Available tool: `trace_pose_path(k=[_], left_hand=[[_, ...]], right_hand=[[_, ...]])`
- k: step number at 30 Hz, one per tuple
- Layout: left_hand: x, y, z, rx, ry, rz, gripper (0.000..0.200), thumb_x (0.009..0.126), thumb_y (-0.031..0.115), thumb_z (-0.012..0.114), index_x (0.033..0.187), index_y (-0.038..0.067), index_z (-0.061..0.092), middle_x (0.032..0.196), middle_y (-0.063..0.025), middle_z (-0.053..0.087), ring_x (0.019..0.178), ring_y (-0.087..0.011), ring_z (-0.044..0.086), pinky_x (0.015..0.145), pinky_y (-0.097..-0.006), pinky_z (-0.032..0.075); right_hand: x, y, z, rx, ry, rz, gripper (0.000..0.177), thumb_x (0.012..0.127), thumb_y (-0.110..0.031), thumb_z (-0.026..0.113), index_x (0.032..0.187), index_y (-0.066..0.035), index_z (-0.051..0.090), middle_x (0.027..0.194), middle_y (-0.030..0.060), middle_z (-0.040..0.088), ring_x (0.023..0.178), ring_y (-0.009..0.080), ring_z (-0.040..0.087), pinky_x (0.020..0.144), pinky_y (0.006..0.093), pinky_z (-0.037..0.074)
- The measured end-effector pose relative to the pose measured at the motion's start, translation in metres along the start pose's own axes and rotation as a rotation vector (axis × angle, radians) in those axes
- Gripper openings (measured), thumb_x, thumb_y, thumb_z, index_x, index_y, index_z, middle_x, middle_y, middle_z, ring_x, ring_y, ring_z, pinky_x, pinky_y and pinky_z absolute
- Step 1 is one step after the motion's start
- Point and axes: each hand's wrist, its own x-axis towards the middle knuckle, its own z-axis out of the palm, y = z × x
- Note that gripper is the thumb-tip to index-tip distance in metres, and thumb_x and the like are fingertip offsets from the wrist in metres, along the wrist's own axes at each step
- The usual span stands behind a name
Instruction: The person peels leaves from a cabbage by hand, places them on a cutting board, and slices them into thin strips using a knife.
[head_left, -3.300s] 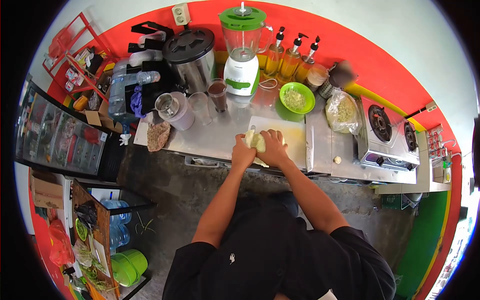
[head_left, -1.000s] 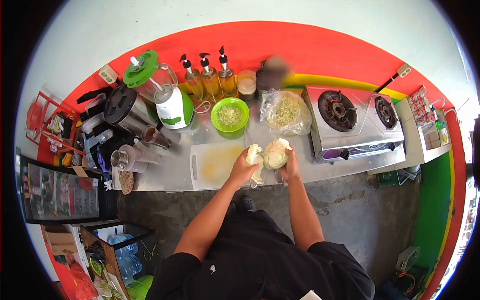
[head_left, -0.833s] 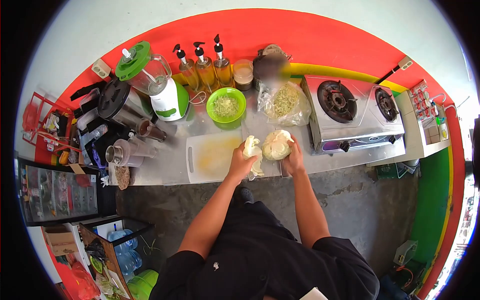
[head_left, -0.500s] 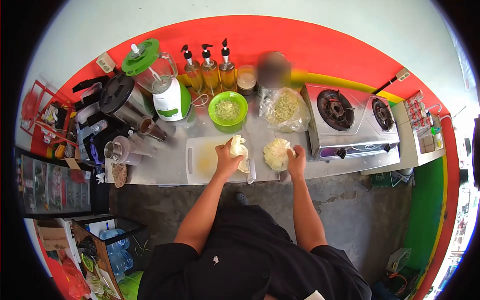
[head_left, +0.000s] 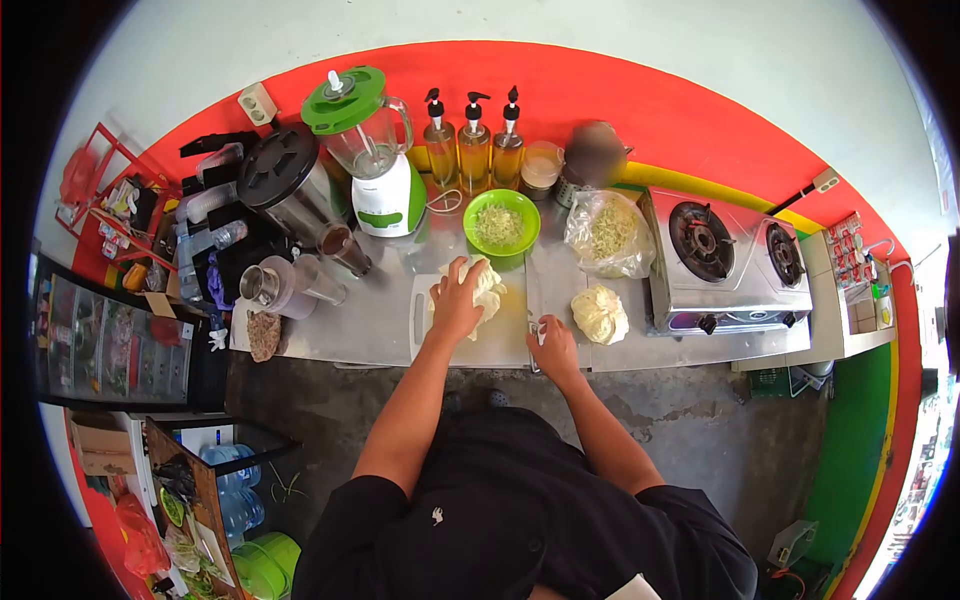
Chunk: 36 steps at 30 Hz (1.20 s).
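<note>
Head | left hand [head_left: 458,300] covers cabbage piece [head_left: 491,284] | right hand [head_left: 553,346] grip unclear

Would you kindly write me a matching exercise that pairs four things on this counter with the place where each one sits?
Things:
1. held cabbage piece, under the left hand
2. loose cabbage piece
3. green bowl
4. blender

Places:
A. at the back, left of the pump bottles
B. on the steel counter, in front of the plastic bag
C. on the white cutting board
D. just behind the white cutting board

Pairs: 1-C, 2-B, 3-D, 4-A
</note>
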Motion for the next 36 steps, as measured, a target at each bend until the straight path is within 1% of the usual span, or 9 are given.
trace_pose_path(k=[3,6,7,9,14,19,23,25,36], left_hand=[[-0.019,0.015,-0.003,0.193,0.207,-0.065,0.086,0.071,0.015,0.084,0.148,0.025,0.046,0.152,-0.0089,0.034,0.136,-0.0368,0.043,0.108,-0.0547,0.033],[-0.034,0.006,0.015,0.139,0.322,-0.062,0.075,0.072,0.016,0.083,0.140,0.021,0.052,0.148,-0.0075,0.040,0.136,-0.0344,0.041,0.107,-0.0534,0.033],[-0.039,-0.003,0.028,0.141,0.324,-0.075,0.075,0.072,0.016,0.083,0.140,0.021,0.052,0.148,-0.0075,0.040,0.136,-0.0344,0.041,0.107,-0.0534,0.033],[-0.042,-0.015,0.040,-0.037,0.114,-0.052,0.064,0.074,0.019,0.083,0.133,0.018,0.057,0.143,-0.0056,0.046,0.136,-0.0331,0.042,0.107,-0.0538,0.034],[-0.035,-0.014,0.044,0.122,0.209,-0.069,0.051,0.078,0.022,0.081,0.126,0.016,0.063,0.133,-0.0065,0.056,0.132,-0.0311,0.044,0.107,-0.0520,0.033],[-0.025,-0.016,0.049,0.044,0.205,-0.070,0.020,0.085,0.017,0.073,0.104,0.014,0.076,0.107,-0.0063,0.073,0.129,-0.0308,0.049,0.108,-0.0555,0.028],[-0.028,-0.011,0.045,0.109,0.129,-0.045,0.016,0.087,0.014,0.070,0.100,0.017,0.078,0.099,-0.0046,0.076,0.121,-0.0288,0.059,0.109,-0.0564,0.026],[-0.031,-0.010,0.045,0.075,0.017,-0.042,0.017,0.089,0.012,0.067,0.101,0.017,0.079,0.095,-0.0057,0.075,0.118,-0.0261,0.062,0.109,-0.0592,0.024],[-0.032,-0.007,0.040,0.043,-0.040,-0.101,0.018,0.089,0.011,0.064,0.099,0.016,0.079,0.093,-0.0112,0.071,0.110,-0.0255,0.063,0.111,-0.0601,0.020]], right_hand=[[-0.003,0.002,0.013,-0.167,-0.020,0.008,0.044,0.083,-0.026,0.074,0.115,0.000,0.057,0.096,0.0220,0.068,0.091,0.0419,0.066,0.081,0.0505,0.053],[0.000,0.000,0.016,-0.222,-0.062,0.083,0.046,0.083,-0.027,0.072,0.116,0.001,0.055,0.099,0.0250,0.067,0.094,0.0455,0.065,0.083,0.0528,0.052],[0.000,-0.003,0.015,-0.233,-0.087,0.155,0.044,0.083,-0.025,0.070,0.115,0.001,0.054,0.099,0.0265,0.067,0.096,0.0462,0.065,0.084,0.0534,0.052],[-0.001,-0.007,0.012,-0.200,-0.093,0.135,0.043,0.083,-0.022,0.068,0.116,0.002,0.054,0.100,0.0282,0.067,0.096,0.0470,0.064,0.084,0.0536,0.052],[-0.012,0.024,0.024,-0.137,-0.003,0.015,0.041,0.084,-0.015,0.064,0.118,0.006,0.053,0.102,0.0321,0.066,0.094,0.0492,0.064,0.085,0.0535,0.051],[-0.025,0.018,0.013,-0.022,-0.047,-0.055,0.035,0.089,-0.005,0.055,0.121,0.009,0.049,0.095,0.0349,0.065,0.090,0.0542,0.061,0.082,0.0583,0.047],[-0.035,-0.008,0.003,0.083,-0.151,-0.013,0.031,0.094,-0.006,0.054,0.122,0.007,0.050,0.090,0.0338,0.065,0.086,0.0539,0.063,0.078,0.0580,0.048],[-0.036,-0.018,0.003,0.073,-0.162,-0.101,0.025,0.097,-0.008,0.056,0.118,0.005,0.051,0.082,0.0300,0.063,0.077,0.0506,0.063,0.068,0.0555,0.047],[-0.035,-0.042,0.007,-0.125,-0.137,-0.120,0.021,0.099,-0.017,0.060,0.103,0.004,0.056,0.081,0.0295,0.066,0.074,0.0494,0.065,0.065,0.0559,0.051]])
